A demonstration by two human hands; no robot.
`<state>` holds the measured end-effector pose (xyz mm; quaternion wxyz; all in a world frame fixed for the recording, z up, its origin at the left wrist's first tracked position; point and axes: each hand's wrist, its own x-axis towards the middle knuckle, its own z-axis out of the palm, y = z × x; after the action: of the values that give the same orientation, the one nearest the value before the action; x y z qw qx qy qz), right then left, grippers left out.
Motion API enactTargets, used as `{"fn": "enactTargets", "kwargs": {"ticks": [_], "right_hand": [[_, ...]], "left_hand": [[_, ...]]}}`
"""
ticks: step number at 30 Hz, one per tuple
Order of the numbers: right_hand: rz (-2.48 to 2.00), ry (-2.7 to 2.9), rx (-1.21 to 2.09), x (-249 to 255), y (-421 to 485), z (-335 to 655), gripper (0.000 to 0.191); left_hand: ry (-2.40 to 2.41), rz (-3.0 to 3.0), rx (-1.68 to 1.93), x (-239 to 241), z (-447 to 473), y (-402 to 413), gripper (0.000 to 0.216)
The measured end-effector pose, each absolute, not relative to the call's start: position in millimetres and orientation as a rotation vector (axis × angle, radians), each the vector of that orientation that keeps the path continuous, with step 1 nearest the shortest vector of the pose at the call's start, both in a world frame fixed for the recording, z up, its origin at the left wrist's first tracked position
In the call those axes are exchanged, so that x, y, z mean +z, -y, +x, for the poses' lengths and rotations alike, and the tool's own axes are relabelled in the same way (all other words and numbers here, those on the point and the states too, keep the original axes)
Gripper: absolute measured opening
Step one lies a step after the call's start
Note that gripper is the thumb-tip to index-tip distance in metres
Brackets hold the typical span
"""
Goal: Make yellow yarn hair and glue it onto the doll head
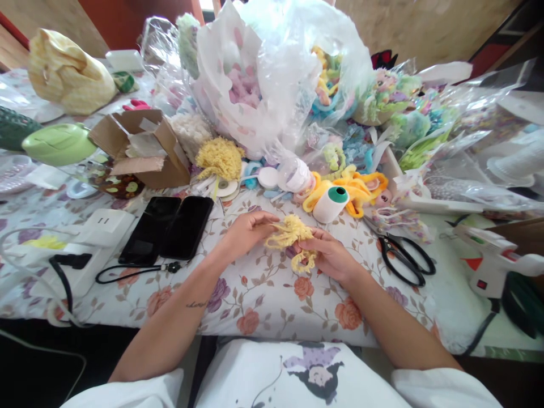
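Observation:
A small bundle of pale yellow curly yarn is held up between my two hands, just above the flowered tablecloth. My right hand grips its right side, thumb and fingers closed on the strands, while a loose curl dangles below. From the left, my left hand pinches strands at the bundle's edge; its fingertips are partly hidden in the yarn. Right behind the hands lies a white thread spool with a green end. Bright orange-yellow plush pieces spread out beside that spool.
Black-handled scissors lie to the right, near a white glue gun. Two black phones and a power strip are on the left. Behind are a cardboard box, a yellow yarn pile and big plastic bags.

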<state>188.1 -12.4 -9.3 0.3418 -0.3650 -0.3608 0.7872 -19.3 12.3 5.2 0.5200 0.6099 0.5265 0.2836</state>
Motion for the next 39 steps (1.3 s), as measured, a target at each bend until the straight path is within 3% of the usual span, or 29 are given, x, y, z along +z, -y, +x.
{"fn": "enactTargets", "kwargs": {"ticks": [6,9,14,18,26,34,39], "right_hand": [[-0.95,0.947,1.97,-14,12,186,0.006],[-0.983,0.971,1.91,-18,12,185,0.006],[-1.004,1.157,1.844,-17,14,182,0.023],[-0.987,1.324,1.807,-11,16,181,0.023],[-1.141,1.21,1.692,-19,13,184,0.023],[-1.047,1.014,1.832,-14,13,181,0.021],[-1.046,1.118,1.786,-16,14,181,0.019]], "left_hand": [[-1.468,1.745,0.943,7,-18,-6,0.011],[-1.344,1.603,0.931,13,-13,0,0.022],[-1.312,1.679,0.813,16,-2,7,0.032],[-1.302,1.691,0.802,11,0,8,0.029],[-1.229,1.351,0.736,3,-8,0,0.035],[-0.93,0.834,0.652,7,-11,-2,0.02],[-0.969,0.9,0.607,4,-12,-2,0.033]]}}
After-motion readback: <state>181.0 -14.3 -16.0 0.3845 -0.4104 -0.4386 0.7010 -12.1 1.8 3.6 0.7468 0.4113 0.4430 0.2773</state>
